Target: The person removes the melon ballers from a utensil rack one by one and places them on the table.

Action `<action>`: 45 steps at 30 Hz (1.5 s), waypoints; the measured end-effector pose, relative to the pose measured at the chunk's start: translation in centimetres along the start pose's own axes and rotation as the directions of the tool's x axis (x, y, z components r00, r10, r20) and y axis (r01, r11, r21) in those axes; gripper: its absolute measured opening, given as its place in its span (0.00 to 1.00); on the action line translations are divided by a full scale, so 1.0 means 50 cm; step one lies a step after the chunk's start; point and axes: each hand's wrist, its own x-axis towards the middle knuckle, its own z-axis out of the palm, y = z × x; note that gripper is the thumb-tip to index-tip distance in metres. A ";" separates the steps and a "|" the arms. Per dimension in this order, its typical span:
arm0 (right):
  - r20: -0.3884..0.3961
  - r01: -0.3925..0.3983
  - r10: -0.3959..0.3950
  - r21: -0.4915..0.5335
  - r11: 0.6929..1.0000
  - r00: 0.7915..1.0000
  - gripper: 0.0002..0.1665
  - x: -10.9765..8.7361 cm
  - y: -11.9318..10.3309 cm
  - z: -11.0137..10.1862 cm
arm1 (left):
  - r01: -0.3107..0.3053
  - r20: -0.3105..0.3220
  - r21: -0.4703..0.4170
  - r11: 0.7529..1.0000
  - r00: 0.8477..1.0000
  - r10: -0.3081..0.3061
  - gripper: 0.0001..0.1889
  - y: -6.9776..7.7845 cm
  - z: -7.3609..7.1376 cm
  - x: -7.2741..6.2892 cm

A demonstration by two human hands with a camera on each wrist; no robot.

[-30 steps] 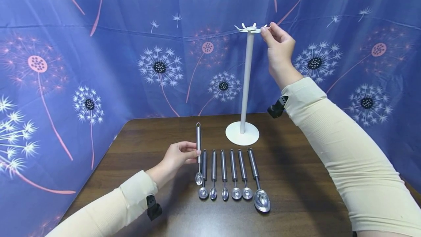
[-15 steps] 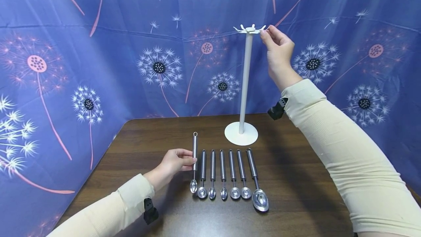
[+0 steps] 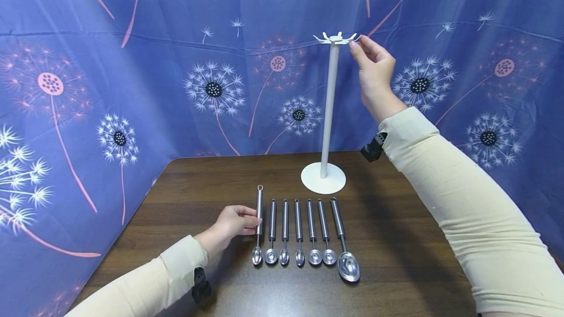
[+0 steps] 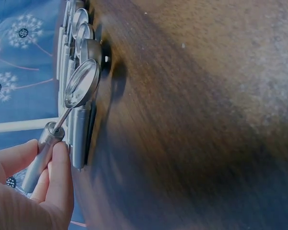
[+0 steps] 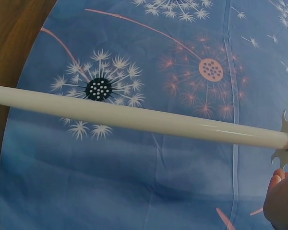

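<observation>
My left hand (image 3: 233, 221) pinches a small steel spoon (image 3: 259, 204) by its handle, between thumb and fingers, at the left end of a row of similar spoons (image 3: 285, 221). In the left wrist view, the oval bowl of the held spoon (image 4: 81, 85) is close over the tabletop, its handle slanting down between the fingers. Up at the right, my right hand (image 3: 376, 75) pinches one hook of the white hook ring (image 3: 336, 39) that tops a tall stand (image 3: 329, 111). The right wrist view has the pole (image 5: 134, 119) crossing it, with the hand (image 5: 283, 201) partly cut off.
The round white base (image 3: 323, 182) of the stand rests on the brown wooden table (image 3: 211, 175) behind the row. A larger spoon (image 3: 349, 267) lies at the row's right end. A blue dandelion-print cloth (image 3: 167, 53) hangs behind the table.
My left hand has moved down and slightly left with the spoon, drawing it level with the row. The right hand stays at the hook.
</observation>
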 end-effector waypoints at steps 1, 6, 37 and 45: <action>0.002 0.001 0.000 -0.004 1.000 1.000 0.25 0.000 0.000 0.000 | 0.003 -0.004 0.003 1.000 1.000 -0.003 0.11 -0.002 0.000 0.001; 0.000 0.009 -0.009 0.000 1.000 1.000 0.23 0.006 -0.006 0.000 | 0.018 -0.011 0.014 1.000 1.000 -0.018 0.12 -0.010 0.003 0.012; -0.033 0.016 -0.015 0.008 1.000 0.999 0.22 0.004 -0.013 0.012 | 0.133 -0.025 0.201 0.971 0.991 -0.130 0.06 -0.020 0.012 0.042; -0.031 0.016 -0.016 0.006 1.000 0.999 0.23 0.002 -0.011 0.013 | 0.140 -0.046 0.202 0.969 0.990 -0.134 0.05 -0.018 0.014 0.041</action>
